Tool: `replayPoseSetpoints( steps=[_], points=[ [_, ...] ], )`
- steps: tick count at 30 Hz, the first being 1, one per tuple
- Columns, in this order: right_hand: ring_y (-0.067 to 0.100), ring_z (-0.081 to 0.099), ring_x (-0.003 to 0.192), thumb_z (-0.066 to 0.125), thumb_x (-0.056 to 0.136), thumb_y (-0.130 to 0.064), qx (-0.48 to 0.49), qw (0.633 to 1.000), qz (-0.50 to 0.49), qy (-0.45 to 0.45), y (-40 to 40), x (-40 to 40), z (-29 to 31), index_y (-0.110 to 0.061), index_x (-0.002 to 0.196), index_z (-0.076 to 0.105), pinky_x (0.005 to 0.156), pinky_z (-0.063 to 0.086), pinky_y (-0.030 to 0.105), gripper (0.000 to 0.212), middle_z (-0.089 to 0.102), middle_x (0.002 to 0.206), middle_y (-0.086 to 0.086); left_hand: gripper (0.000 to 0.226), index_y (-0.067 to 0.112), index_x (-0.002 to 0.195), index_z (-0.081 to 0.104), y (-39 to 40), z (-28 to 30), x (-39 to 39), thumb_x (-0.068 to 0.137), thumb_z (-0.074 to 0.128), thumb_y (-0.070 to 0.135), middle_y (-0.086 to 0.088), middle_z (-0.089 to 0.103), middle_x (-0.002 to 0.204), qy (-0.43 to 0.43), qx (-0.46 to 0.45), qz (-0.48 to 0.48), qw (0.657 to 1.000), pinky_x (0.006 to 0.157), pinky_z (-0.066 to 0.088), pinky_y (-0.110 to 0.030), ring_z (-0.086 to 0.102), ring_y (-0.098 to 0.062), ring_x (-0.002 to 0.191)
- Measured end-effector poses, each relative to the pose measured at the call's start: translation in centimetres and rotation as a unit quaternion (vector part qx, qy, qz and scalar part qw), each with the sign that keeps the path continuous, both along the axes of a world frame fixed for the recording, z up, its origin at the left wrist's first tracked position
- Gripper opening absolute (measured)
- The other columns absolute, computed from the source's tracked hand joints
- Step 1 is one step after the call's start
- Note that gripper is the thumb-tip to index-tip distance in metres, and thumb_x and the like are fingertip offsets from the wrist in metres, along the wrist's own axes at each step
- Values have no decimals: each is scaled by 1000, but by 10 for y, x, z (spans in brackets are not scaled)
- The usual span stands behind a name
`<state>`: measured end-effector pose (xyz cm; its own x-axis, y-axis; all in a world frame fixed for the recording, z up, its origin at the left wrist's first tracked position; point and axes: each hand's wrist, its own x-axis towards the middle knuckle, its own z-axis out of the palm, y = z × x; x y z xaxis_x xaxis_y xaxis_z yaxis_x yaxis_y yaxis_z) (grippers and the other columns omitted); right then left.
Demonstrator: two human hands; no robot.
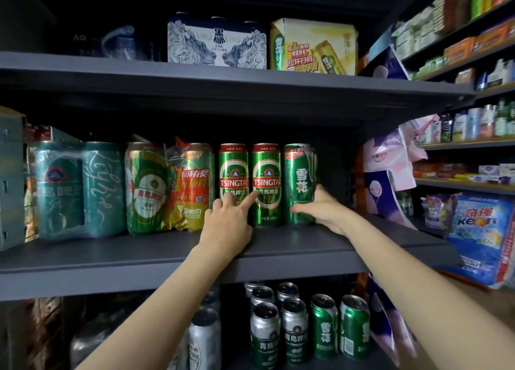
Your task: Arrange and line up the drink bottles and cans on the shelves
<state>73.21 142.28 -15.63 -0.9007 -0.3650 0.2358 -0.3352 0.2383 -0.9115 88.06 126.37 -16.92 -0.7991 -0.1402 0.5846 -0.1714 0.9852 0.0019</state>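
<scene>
Three tall green cans stand in a row on the middle shelf [278,247]. My left hand [227,224] is in front of the left Tsingtao can [233,171], its index finger stretched out and touching the second Tsingtao can [266,180], the other fingers curled. My right hand [320,210] grips the lower part of the green Snow beer can [299,180] from the right side, thumb behind it. At least one more can stands hidden behind that one.
Left on the same shelf are shrink-wrapped packs of teal cans [78,188] and green cans [167,185]. The shelf above carries beer cartons [313,47]. Several loose cans [295,330] stand on the shelf below. Packets hang at the right [387,157].
</scene>
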Motion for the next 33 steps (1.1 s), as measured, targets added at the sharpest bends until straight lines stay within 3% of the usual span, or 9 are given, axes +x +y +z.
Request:
replayPoseSetpoints(
  steps=[2,6,9,13,18,23,28,31,33],
  points=[
    [24,35,134,82,68,-25,-36,999,16,-29,6,1,3,-14,146,20,110,30,47,101,33,148,6,70,33,148,3,1,0,1,91,42,20,-15,32,133,8,-17,5,1000,93,37,-38,38,-32,118],
    [26,45,123,70,81,-13,-167,984,-20,-58,45,-9,17,-9,115,50,103,35,41,40,50,133,11,71,33,147,0,4,1,-4,91,42,20,-13,31,135,35,-50,18,998,93,35,-37,35,-32,120],
    [26,44,126,71,81,-15,-109,988,-109,-5,58,-29,21,-2,132,44,103,38,38,59,49,134,12,71,34,147,1,9,3,-13,90,42,20,-12,30,136,42,-51,18,998,93,35,-37,33,-32,121],
    [29,47,122,75,77,-27,19,987,-141,67,37,-43,33,-1,135,39,101,42,37,72,47,135,15,70,35,147,5,11,5,-16,90,43,20,-13,30,136,50,-31,13,998,94,34,-38,32,-32,121],
    [34,50,118,64,85,-19,50,982,-156,93,9,-70,40,-3,130,44,94,45,38,52,50,130,19,65,33,146,14,9,4,-17,89,42,18,-8,32,131,104,-19,9,994,89,33,-34,34,-27,117],
    [30,58,103,58,89,-9,-26,990,-122,61,-5,-75,38,1,119,56,75,45,33,32,59,119,22,63,31,146,16,6,4,-19,90,41,18,-5,33,129,116,-14,-2,993,88,32,-32,33,-24,116],
    [27,58,108,78,70,-18,-32,992,-105,55,26,-62,36,-10,120,56,90,50,38,56,62,117,12,63,29,146,19,5,5,-18,89,42,17,-8,35,129,114,-1,0,993,89,33,-37,34,-28,116],
    [24,53,115,86,48,-26,-19,998,-58,18,54,-46,37,-17,127,47,95,43,43,88,57,122,6,62,28,146,21,7,6,-17,89,42,16,-10,36,129,115,2,0,993,90,34,-39,35,-30,116],
    [23,54,115,84,57,-18,-35,999,-26,6,65,-38,36,-19,128,46,100,41,47,79,58,124,6,61,27,145,22,8,6,-17,89,42,15,-11,36,128,117,2,-1,993,89,34,-39,35,-31,116]
  ],
)
